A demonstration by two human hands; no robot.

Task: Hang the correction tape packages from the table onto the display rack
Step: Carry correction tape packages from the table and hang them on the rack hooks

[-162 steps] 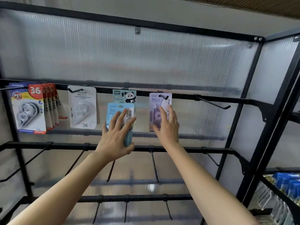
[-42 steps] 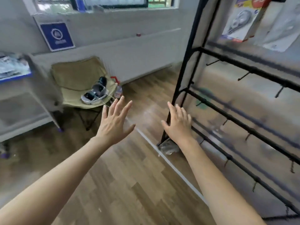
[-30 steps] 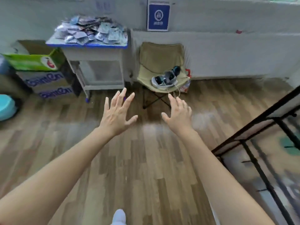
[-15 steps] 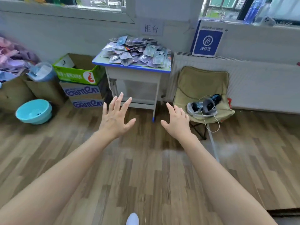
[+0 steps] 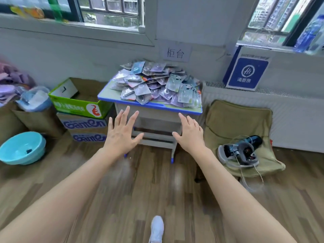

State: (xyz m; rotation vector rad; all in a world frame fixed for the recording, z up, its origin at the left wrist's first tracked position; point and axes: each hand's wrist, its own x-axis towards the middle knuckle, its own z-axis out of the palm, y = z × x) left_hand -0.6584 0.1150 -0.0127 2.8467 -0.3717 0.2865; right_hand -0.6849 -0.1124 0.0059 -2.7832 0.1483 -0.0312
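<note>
Faced table (image 5: 149, 104) at 12 o'clock, heaped with correction tape packages (image 5: 157, 83). Held left hand (image 5: 121, 135) and right hand (image 5: 190, 135) spread, empty, at 6 o'clock of heap. Judged best next: pinching one top package by its header, hang-hole clear.

Small blue-edged surface (image 5: 150, 105), upper centre of frame, back against wall. Loose heap of correction tape packages (image 5: 157, 83) covers most of top, overlapping, tilted all ways. Few at right front apparently overhang edge. Bare greenish strip at left front corner.
</note>
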